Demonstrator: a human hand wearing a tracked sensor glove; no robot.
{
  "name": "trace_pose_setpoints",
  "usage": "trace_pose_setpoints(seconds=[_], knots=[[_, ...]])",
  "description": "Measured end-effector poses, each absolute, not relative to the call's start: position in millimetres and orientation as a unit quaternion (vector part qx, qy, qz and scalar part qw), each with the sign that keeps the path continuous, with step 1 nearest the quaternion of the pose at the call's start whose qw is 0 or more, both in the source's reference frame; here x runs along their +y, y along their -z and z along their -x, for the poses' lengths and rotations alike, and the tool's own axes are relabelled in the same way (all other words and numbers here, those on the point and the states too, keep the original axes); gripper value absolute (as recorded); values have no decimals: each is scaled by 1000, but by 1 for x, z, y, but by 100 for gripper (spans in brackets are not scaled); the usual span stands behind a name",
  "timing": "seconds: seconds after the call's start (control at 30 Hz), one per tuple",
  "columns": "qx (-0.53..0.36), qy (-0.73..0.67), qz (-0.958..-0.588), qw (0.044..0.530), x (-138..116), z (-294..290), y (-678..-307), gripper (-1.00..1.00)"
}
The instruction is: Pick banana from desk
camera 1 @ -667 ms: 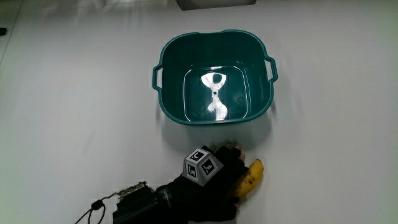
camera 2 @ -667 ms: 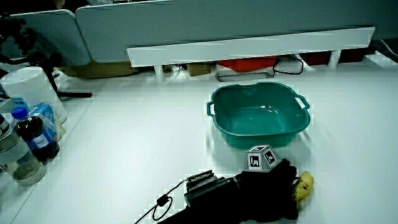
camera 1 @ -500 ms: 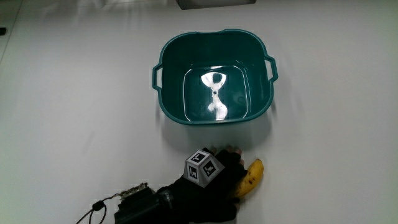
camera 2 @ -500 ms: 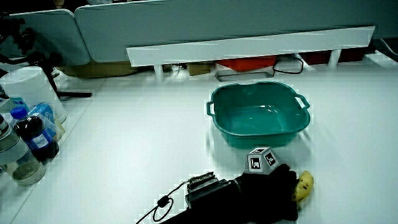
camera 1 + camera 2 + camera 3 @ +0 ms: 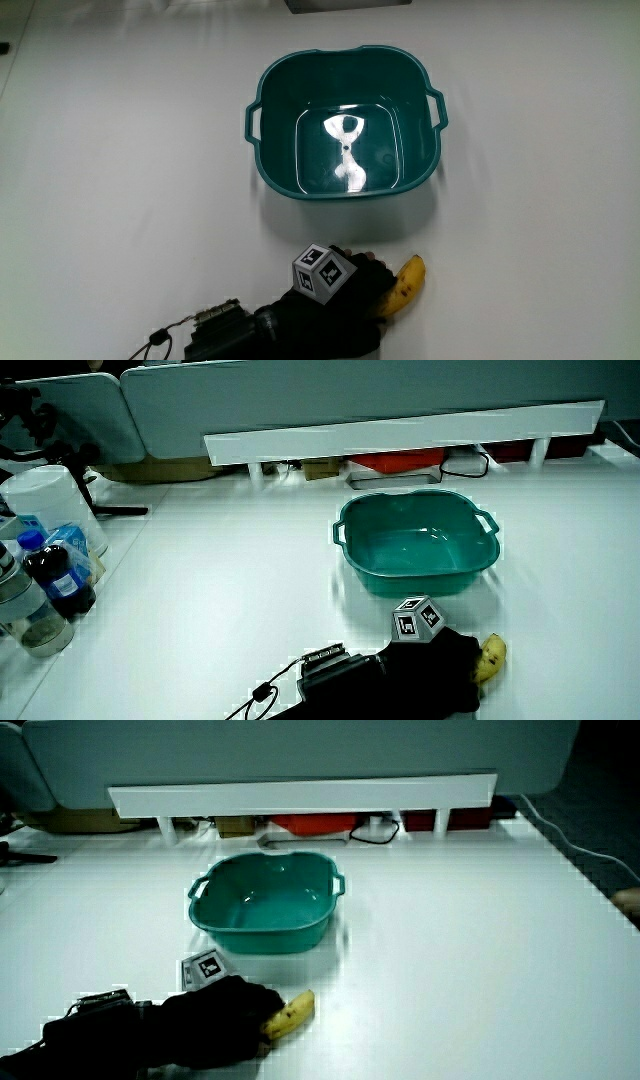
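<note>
The hand lies on the surface, fingers wrapped around one end of the banana, which rests nearer the person than the basin. Step in hand: the grasp. Next move, as judged: lift the banana clear.

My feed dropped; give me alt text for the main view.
A black-gloved hand with a patterned cube on its back closes on a yellow banana on the white table, nearer the person than an empty teal plastic basin.
</note>
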State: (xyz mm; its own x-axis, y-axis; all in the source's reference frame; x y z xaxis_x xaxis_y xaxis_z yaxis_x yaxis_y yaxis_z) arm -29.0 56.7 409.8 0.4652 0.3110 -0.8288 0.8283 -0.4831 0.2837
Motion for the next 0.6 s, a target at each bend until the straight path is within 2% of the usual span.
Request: trace_pose_setpoints(seconds=[0.07,0.1,0.23,0.53,0.6], knots=[[359,362,-778,367,61,22,-418,0],[340,357,-776,394,63,20,-423,0],[320,347,-782,407,67,13,-437,0],[277,338,-811,389,65,13,-463,0],[260,333,-814,399,66,14,-467,0]])
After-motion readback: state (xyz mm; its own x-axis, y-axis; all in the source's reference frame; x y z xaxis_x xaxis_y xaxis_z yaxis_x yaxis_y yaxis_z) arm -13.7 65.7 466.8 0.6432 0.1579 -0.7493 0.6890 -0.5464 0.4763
